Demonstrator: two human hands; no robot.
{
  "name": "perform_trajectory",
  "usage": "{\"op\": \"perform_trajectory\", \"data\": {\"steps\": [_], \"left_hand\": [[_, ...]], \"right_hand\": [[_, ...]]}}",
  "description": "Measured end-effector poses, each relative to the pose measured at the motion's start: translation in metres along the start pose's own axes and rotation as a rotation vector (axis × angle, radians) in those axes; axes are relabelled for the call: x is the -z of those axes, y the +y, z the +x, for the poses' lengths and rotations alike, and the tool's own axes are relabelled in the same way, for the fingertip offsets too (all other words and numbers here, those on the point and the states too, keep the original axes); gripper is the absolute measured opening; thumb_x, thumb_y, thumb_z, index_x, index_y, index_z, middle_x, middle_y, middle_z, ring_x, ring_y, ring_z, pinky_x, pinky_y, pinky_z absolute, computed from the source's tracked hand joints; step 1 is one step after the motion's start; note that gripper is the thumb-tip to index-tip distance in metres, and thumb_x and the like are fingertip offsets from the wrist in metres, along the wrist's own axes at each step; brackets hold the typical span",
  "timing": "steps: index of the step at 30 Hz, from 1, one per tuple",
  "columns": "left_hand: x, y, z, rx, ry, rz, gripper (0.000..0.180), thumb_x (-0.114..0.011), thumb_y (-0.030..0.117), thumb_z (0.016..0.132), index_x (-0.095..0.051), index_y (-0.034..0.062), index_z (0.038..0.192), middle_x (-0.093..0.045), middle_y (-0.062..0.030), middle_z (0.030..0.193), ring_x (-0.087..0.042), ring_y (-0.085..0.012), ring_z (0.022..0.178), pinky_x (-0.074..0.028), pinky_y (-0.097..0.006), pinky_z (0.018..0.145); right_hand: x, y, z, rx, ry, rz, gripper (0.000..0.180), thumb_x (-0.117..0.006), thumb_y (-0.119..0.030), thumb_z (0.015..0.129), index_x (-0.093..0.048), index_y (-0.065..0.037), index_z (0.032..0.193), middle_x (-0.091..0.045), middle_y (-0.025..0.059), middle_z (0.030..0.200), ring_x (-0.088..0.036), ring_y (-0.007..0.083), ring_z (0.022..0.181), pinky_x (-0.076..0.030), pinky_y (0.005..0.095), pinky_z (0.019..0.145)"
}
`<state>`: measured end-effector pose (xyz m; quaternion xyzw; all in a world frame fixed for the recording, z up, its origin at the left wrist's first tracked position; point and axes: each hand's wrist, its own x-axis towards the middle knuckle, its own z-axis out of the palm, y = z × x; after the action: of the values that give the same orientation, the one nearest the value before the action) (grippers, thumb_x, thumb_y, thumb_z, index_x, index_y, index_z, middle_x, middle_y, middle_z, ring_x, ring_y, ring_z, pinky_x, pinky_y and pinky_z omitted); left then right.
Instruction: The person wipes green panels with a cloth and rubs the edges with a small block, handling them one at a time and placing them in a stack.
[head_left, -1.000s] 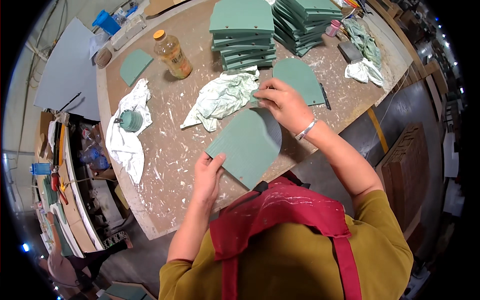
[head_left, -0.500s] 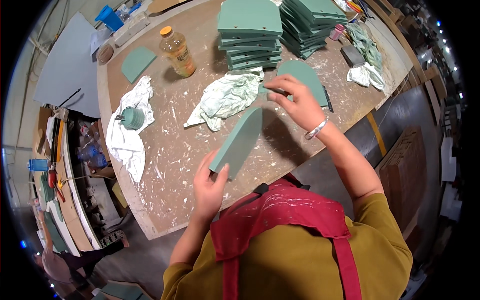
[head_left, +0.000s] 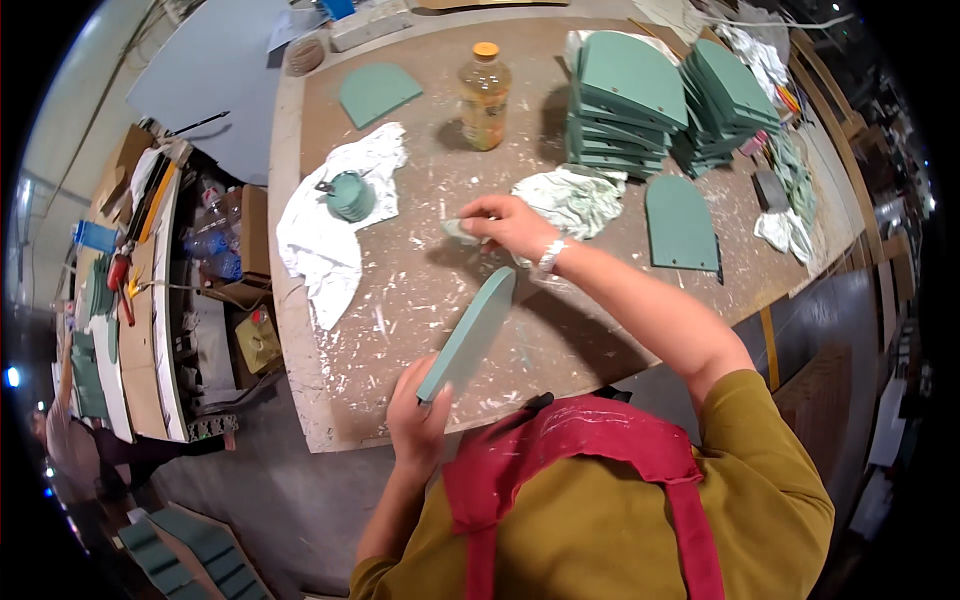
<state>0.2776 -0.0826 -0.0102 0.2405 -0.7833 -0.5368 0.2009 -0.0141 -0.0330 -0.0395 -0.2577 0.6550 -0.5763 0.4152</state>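
My left hand (head_left: 416, 415) grips the lower end of a green round-ended panel (head_left: 470, 335), held up on edge and tilted above the table. Beyond its rounded tip is my right hand (head_left: 505, 228), fingers pinched on a small thin pale-green piece (head_left: 458, 231) whose kind I cannot make out. A crumpled, green-stained cloth (head_left: 572, 203) lies just past my right hand. To the left, a green-coated small pot (head_left: 350, 197) with something sticking out of it rests on a white cloth (head_left: 318, 262).
Two stacks of green panels, one nearer (head_left: 630, 85) and one farther right (head_left: 735, 95), stand at the back. Single panels lie at right (head_left: 682, 225) and far left (head_left: 378, 93). An orange-capped bottle (head_left: 485, 100) stands between. A shelf cart (head_left: 150, 300) adjoins the left side.
My right hand has moved left from beside the stained cloth, carrying the small piece. The panel in my left hand now stands more edge-on. The whole view has shifted.
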Motion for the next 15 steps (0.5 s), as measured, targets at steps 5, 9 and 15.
{"op": "perform_trajectory", "data": {"steps": [5, 9, 15], "left_hand": [[0.026, -0.015, -0.019, 0.286, 0.115, -0.488, 0.037, -0.058, 0.0, 0.092, -0.055, -0.0045, 0.129, -0.062, -0.007, 0.119, -0.055, -0.0139, 0.112, -0.043, -0.029, 0.095], [0.029, -0.026, -0.021, 0.385, 0.126, -0.608, 0.04, -0.057, 0.0, 0.093, -0.052, -0.006, 0.132, -0.061, -0.0054, 0.121, -0.054, -0.012, 0.112, -0.041, -0.027, 0.097], [0.028, -0.033, 0.0, 0.44, 0.094, -0.776, 0.042, -0.057, 0.002, 0.094, -0.049, -0.0062, 0.134, -0.059, -0.0074, 0.125, -0.057, -0.0152, 0.112, -0.043, -0.029, 0.098]], "right_hand": [[-0.064, 0.015, 0.07, -0.088, 0.008, 0.05, 0.023, -0.066, -0.019, 0.091, -0.067, -0.003, 0.106, -0.065, 0.0035, 0.083, -0.058, 0.0102, 0.066, -0.05, 0.0259, 0.06], [-0.071, 0.021, 0.097, 0.136, 0.012, -0.141, 0.036, -0.067, -0.019, 0.089, -0.062, -0.001, 0.119, -0.07, 0.0089, 0.092, -0.065, 0.0173, 0.074, -0.053, 0.0309, 0.072], [0.004, -0.018, 0.005, 0.444, 0.077, -0.729, 0.038, -0.061, -0.019, 0.093, -0.057, -0.003, 0.127, -0.058, 0.014, 0.126, -0.056, 0.026, 0.117, -0.044, 0.0359, 0.099]]}}
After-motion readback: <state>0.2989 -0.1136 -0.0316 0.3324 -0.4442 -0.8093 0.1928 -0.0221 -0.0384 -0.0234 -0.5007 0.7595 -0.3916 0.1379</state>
